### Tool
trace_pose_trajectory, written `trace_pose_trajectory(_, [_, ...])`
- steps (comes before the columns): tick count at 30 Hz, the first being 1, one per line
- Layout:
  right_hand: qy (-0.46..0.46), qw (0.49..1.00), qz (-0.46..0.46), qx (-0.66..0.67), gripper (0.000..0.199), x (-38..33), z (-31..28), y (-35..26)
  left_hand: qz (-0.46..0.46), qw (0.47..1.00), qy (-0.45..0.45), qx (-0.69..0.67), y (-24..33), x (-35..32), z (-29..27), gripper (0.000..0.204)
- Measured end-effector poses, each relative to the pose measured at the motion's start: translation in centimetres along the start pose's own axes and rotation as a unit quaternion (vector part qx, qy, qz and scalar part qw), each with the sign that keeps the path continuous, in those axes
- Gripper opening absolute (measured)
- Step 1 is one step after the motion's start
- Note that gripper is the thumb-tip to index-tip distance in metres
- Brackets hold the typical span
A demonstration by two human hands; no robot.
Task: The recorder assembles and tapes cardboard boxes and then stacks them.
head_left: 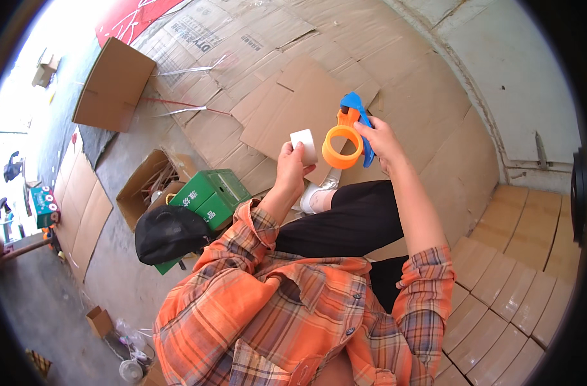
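Observation:
Between the fingers and thumb of my left hand [291, 168] is a small white roll [304, 143], which looks like a roll of tape. My right hand [385, 144] grips a tape dispenser [327, 156] by its blue handle side. The dispenser has an open orange ring, and no tape shows around it. A short gap separates the roll from the dispenser. Both are held up in front of me, above my legs and the flattened cardboard [292, 106] on the floor.
To my left stand a green box [211, 193], a black cloth item [171, 235] and an open carton [131, 198] of scraps. A larger carton [113, 87] stands farther off. Rows of brown boxes [505, 286] are packed at my right, below a pale wall [531, 77].

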State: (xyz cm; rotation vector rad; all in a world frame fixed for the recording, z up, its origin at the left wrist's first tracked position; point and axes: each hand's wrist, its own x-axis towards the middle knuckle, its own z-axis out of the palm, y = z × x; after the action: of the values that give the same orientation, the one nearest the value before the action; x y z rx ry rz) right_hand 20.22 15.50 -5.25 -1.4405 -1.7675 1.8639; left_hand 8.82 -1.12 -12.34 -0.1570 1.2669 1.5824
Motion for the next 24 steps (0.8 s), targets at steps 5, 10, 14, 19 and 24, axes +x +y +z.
trace_pose_trajectory(5, [0.051,0.981,0.024,-0.187,0.027,6.4,2.3,3.0,0.052,0.991,0.113,-0.042,-0.3,1.1,-2.1,0.018])
trace_pose_trajectory(10, [0.110,0.938,0.043,-0.325,0.025,9.7,6.4,6.4,0.062,0.987,0.139,-0.055,-0.3,1.0,-3.9,0.018])
trace_pose_trajectory(14, [0.126,0.948,0.018,-0.291,0.024,11.1,8.4,10.3,0.073,0.985,0.143,-0.059,-0.2,1.4,-4.3,0.018])
trace_pose_trajectory(19, [0.160,0.947,0.058,-0.274,0.040,11.1,10.7,11.3,0.088,0.983,0.153,-0.048,-0.6,2.9,-5.9,0.018])
trace_pose_trajectory(24, [0.007,0.987,0.121,-0.107,0.058,11.5,10.7,13.7,0.084,0.981,0.169,-0.054,0.3,3.9,-6.7,0.019])
